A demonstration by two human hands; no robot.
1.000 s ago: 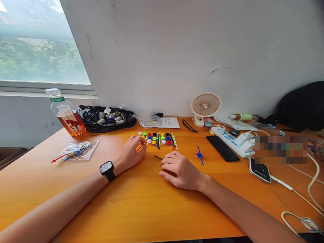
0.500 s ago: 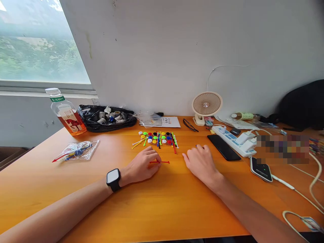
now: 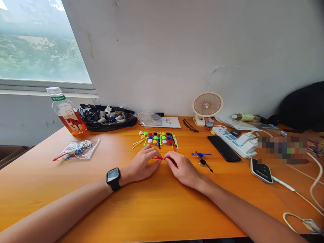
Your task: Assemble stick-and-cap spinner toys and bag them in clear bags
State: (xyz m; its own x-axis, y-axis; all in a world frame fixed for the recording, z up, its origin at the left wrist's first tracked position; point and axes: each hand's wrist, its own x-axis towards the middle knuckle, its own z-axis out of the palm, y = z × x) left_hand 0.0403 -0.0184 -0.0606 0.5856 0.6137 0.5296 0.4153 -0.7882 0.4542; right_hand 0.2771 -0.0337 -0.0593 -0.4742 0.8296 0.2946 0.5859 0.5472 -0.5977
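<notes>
My left hand (image 3: 142, 165), with a black watch on its wrist, and my right hand (image 3: 181, 167) meet at the middle of the orange desk (image 3: 157, 202). Both pinch a thin red plastic stick (image 3: 159, 158) from either end, fingers closed on it. Just beyond lies a cluster of small coloured discs and sticks (image 3: 157, 138). To the right of my right hand lie a blue stick with a disc (image 3: 201, 155) and a black stick with a disc (image 3: 206, 164).
A tea bottle (image 3: 66, 113), a black bag of small parts (image 3: 107, 117) and a clear bag of sticks (image 3: 76, 150) are at the left. A small fan (image 3: 207, 105), glasses (image 3: 189, 125), a black phone (image 3: 224, 147), a power strip (image 3: 234, 141) and cables (image 3: 301, 199) crowd the right.
My right hand left the blue piece at the right and came back left to the red stick, which my left hand had carried down from the cluster. A black stick piece now lies by the blue one.
</notes>
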